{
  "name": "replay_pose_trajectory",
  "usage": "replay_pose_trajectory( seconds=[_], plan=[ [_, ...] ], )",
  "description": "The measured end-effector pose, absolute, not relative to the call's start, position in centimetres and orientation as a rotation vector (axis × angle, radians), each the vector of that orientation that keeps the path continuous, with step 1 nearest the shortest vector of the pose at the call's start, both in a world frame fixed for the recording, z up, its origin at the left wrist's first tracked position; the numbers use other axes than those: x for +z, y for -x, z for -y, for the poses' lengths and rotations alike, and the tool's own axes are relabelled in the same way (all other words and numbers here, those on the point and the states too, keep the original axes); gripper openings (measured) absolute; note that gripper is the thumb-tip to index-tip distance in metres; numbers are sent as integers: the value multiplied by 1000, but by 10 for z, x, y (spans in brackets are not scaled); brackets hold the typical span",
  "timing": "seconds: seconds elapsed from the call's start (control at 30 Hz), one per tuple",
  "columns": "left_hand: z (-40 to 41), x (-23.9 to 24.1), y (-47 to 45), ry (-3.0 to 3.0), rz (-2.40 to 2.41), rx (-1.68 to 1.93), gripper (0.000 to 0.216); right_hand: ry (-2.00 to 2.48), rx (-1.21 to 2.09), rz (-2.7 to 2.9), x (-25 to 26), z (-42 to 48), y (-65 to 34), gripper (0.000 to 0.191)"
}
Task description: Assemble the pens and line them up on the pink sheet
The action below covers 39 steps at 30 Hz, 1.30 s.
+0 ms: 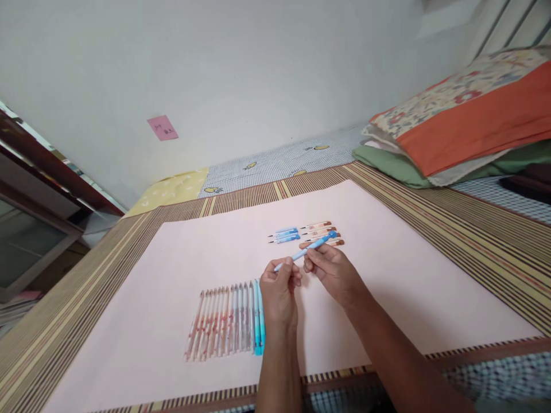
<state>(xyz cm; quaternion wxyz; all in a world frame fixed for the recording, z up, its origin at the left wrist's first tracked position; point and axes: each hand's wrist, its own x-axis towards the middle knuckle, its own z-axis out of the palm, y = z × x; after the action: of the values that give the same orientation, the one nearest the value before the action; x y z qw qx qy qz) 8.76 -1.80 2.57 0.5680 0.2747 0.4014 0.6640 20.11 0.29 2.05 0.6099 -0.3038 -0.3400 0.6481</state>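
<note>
A light-blue pen [298, 254] with a rounded blue top is held slantwise above the pale pink sheet [172, 252]. My left hand [280, 284] pinches its lower left end, while my right hand [329, 265] grips it near the upper right end. Just behind the hands lie a few short blue pens [287, 237] with dark tips. Beside them is a stack of cream and brown pens [316, 225], partly covered by the held pen and my right fingers. Left of my left wrist, a row of several clear patterned pens [219, 321] ends in turquoise pens [258, 315], partly hidden by my forearm.
Under the sheet spreads a striped mat [107, 275]. Folded bedding with an orange band [477, 129] is piled at the right. A pink note [162, 128] is stuck on the wall behind. A glass-fronted cabinet [30, 246] stands at the far left.
</note>
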Motion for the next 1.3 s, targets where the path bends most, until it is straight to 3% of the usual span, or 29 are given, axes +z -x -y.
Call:
replay_pose_trajectory(
  seconds=[0.3,0.57,0.87,0.97,1.1,1.3],
  plan=[
    [29,37,-91,-1105,-1155,1687,19,659,1503,599,21,-4,-191,32],
    [21,27,-94,-778,-956,1665,26,637,1539,714,22,-1,-195,29],
    [23,28,-91,-852,-925,1696,21,601,1561,682,22,1,-186,27],
    [22,29,-88,-723,-823,1689,21,541,1599,703,24,0,-189,36],
    [20,31,-82,-618,-792,1644,23,483,1672,681,25,-4,-204,63],
    [20,32,-79,-638,-776,1637,23,445,1791,644,28,-3,-209,55]
  ],
)
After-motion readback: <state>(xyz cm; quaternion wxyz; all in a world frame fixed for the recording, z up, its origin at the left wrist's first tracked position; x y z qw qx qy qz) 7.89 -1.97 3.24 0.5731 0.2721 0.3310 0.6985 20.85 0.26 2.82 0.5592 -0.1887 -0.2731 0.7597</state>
